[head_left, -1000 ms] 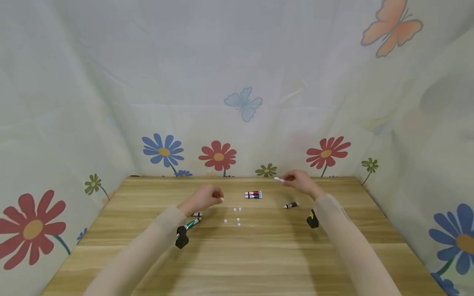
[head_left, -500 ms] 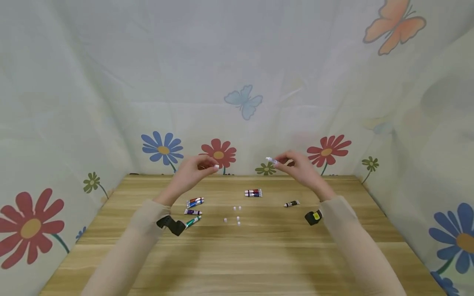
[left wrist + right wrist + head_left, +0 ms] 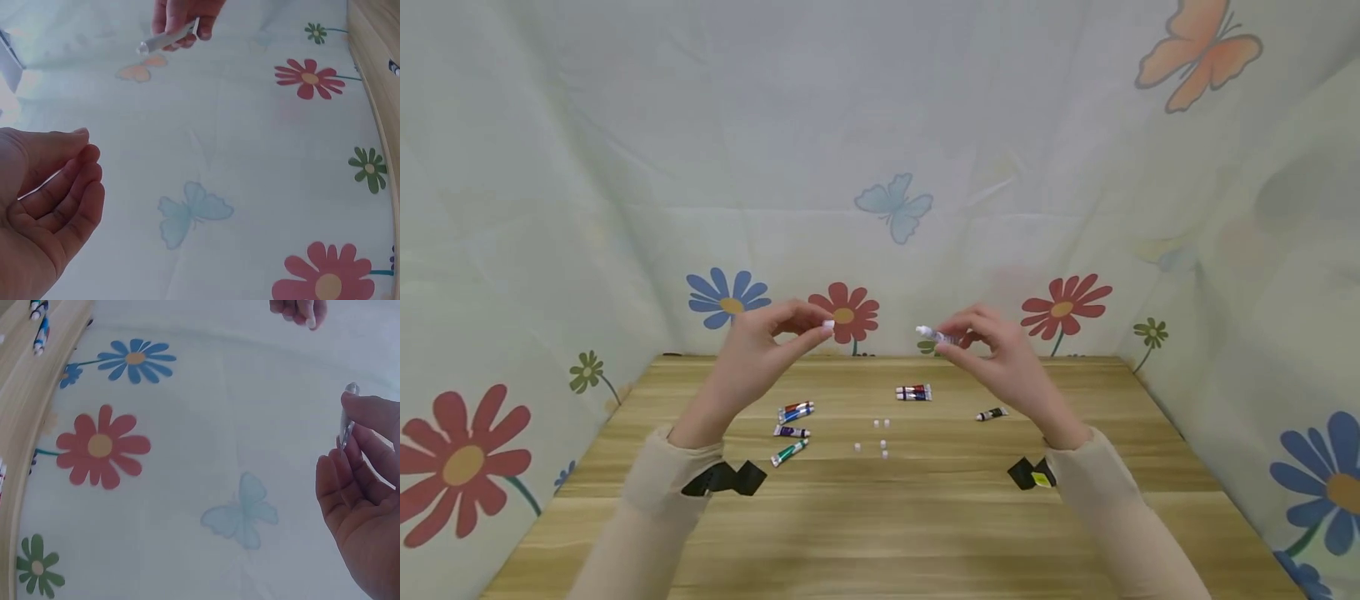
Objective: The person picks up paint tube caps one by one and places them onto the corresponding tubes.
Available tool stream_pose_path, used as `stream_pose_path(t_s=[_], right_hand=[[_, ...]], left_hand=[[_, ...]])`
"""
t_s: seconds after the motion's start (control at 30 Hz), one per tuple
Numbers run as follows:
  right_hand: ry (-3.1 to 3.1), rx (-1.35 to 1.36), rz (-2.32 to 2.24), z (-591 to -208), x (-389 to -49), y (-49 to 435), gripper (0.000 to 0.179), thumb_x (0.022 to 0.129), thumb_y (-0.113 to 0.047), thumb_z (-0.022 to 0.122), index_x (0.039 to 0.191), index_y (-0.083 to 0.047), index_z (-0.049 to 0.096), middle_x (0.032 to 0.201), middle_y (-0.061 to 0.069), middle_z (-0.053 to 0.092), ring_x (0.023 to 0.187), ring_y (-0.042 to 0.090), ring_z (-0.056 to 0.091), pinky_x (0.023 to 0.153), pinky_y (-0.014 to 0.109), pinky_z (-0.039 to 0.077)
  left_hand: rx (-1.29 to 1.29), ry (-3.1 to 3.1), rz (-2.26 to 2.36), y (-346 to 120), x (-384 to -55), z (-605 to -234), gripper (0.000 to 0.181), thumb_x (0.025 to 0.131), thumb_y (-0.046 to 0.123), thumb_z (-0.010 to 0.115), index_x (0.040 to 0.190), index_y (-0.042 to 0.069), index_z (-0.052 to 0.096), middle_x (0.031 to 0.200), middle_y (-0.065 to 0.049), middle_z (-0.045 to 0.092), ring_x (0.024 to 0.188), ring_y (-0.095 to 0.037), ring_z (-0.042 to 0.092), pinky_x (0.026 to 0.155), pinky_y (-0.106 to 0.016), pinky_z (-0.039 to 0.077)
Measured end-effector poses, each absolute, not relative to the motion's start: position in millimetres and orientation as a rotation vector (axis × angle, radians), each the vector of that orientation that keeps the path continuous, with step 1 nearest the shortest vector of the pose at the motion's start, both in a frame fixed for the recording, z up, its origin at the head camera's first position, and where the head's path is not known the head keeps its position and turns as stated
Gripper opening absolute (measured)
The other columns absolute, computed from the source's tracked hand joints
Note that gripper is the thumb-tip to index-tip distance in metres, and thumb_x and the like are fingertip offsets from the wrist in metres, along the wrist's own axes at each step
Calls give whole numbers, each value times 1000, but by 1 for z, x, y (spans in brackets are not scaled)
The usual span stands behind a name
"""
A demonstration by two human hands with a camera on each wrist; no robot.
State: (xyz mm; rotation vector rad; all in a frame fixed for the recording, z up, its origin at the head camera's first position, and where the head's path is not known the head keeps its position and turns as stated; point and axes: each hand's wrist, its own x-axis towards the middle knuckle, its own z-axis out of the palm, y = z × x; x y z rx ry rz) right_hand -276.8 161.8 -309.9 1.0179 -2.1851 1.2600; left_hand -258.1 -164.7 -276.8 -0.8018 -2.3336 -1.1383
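My left hand (image 3: 756, 358), raised above the far part of the table, pinches a small white cap (image 3: 828, 324) between thumb and forefinger. Facing it at about the same height, my right hand (image 3: 1007, 358) holds a whitish paint tube (image 3: 936, 335) by its body, nozzle end towards the left. Cap and tube are apart. The left wrist view shows the tube (image 3: 169, 40) in the opposite hand, while the cap is hidden there behind the left fingers. In the right wrist view, thumb and fingers grip the tube (image 3: 346, 422), and the cap (image 3: 310, 324) shows at the left fingertips.
Several white caps (image 3: 883, 443) lie mid-table. At left are a red and a blue tube (image 3: 796, 413), a purple tube (image 3: 792, 432) and a green tube (image 3: 789, 452). Two tubes (image 3: 913, 392) lie side by side behind the caps, a black tube (image 3: 992, 414) farther right.
Both hands have risen from near the tabletop. The right hand has brought the tube leftward, and the left hand has moved up and left with the cap.
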Motion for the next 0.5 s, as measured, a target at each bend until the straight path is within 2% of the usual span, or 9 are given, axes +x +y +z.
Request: stream_pose_path(t_s=[0.23,0.5], right_hand=[[-2029,1155,1247,-311,-264,144,27,84,2,79,108,-8,73,104,2,67,85,15,59,76,29,52],[-1990,1212,1275,-313,-252,131,29,82,4,80,108,-6,73,103,4,67,85,17,58,76,26,51]], left_hand=[[-939,-2262,-1123,-146,-240,-273,17,92,19,76,109,17,75,102,10,72,90,-8,65,75,-30,53],[-1061,-2196,-1107,-132,-235,-275,17,90,17,78,107,13,75,96,9,73,87,-8,67,73,-28,55]])
